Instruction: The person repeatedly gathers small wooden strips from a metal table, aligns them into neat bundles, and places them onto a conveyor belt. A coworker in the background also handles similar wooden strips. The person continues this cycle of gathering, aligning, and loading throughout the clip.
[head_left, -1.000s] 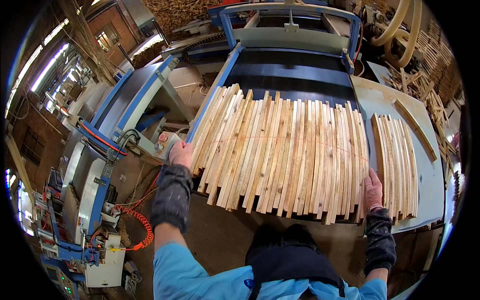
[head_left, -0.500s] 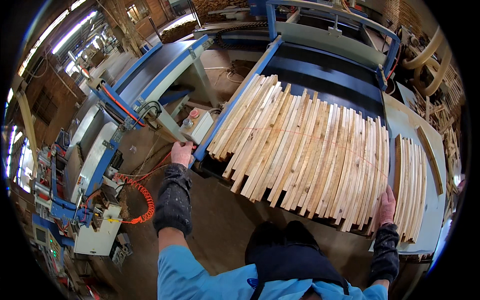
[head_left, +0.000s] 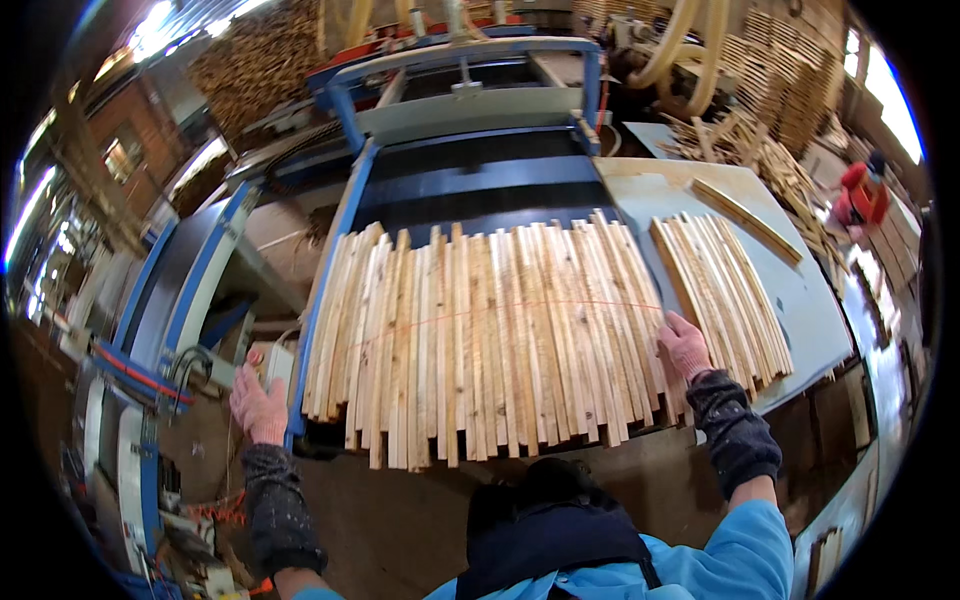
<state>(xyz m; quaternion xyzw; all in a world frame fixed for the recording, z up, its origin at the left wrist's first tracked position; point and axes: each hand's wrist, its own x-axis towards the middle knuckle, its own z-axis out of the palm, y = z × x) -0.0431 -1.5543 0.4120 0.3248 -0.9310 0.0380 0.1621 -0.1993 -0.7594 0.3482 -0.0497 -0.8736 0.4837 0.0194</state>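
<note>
My left hand point(head_left: 258, 405) sits at about eight o'clock in the view, gloved in pink, fingers loosely spread and pointing up, holding nothing. It rests near the blue frame point(head_left: 322, 290) of the machine, just beside a small pale control box point(head_left: 272, 362). To its right lies the wide row of wooden slats point(head_left: 490, 340), side by side across the middle, their near ends overhanging the edge toward six o'clock, uneven in length. A thin red line point(head_left: 500, 308) crosses them. My right hand point(head_left: 683, 347), at about three o'clock from the row, presses flat against the outermost slat, fingers together and open. Further right, a second smaller bundle of slats point(head_left: 722, 295) lies on the grey table point(head_left: 800, 300), apart from the main row.
</note>
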